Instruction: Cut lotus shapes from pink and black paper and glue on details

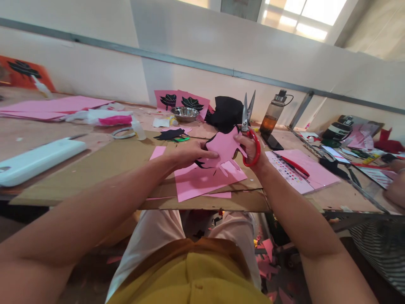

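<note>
Between my hands is a pink paper cutout (223,143) with black paper showing along its edges. My left hand (194,153) pinches its left side, the thumb lying on the pink face. With my right hand (248,145) I grip the cutout's right edge and also keep hold of a pair of scissors (248,110). Their red handle loops round the hand, and the parted blades point upward. Below the cutout, a pink sheet (193,185) with an irregular cut edge rests on the cardboard (120,169).
Black paper pieces (171,134), a metal bowl (185,113) and a drink bottle (274,112) stand farther back. A white case (41,160) lies left. Right are pink sheets (319,171) with a red-handled tool (295,166), and another person's hand (397,181) at the edge.
</note>
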Demonstrator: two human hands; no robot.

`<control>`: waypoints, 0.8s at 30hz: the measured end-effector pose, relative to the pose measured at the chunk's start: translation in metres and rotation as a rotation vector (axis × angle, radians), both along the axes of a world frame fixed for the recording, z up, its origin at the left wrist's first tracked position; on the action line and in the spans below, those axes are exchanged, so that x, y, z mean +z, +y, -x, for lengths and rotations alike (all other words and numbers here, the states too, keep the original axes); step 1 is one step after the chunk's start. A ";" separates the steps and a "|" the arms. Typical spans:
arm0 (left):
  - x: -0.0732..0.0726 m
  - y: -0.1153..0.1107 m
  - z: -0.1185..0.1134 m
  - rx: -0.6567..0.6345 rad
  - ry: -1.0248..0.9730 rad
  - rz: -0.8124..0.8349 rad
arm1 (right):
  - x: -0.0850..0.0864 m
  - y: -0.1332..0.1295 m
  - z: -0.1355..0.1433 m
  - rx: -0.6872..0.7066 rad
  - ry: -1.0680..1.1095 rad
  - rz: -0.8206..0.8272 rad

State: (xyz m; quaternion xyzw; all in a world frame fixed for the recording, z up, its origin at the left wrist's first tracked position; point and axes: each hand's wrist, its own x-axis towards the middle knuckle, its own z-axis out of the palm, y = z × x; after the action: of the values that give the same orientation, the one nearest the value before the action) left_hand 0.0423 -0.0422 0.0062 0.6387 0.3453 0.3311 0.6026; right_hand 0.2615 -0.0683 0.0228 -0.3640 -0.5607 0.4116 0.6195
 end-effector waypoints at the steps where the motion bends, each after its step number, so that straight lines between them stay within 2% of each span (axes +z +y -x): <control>1: -0.001 0.002 0.000 0.005 -0.016 -0.011 | 0.000 0.001 0.000 -0.001 0.022 -0.004; 4: -0.002 0.005 0.000 0.051 -0.115 -0.041 | -0.002 0.002 -0.001 -0.014 0.048 -0.035; 9: 0.004 0.009 0.003 0.295 -0.298 0.007 | -0.003 0.003 -0.003 -0.026 0.015 -0.029; 11: 0.006 0.012 0.004 0.343 -0.380 0.033 | -0.004 0.003 -0.002 -0.042 0.020 -0.018; 19: 0.011 0.016 -0.004 0.420 -0.624 0.196 | -0.017 0.005 0.015 -0.083 0.031 0.016; 21: 0.013 0.012 -0.006 0.385 -0.693 0.256 | -0.020 0.006 0.018 -0.124 0.065 0.006; 24: 0.012 0.007 -0.005 0.258 -0.680 0.317 | -0.020 0.008 0.017 -0.206 0.139 -0.025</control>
State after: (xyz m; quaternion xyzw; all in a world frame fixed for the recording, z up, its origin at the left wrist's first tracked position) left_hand 0.0473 -0.0349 0.0183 0.3433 0.2502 0.5392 0.7272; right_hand 0.2446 -0.0599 0.0026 -0.3823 -0.4811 0.3631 0.7004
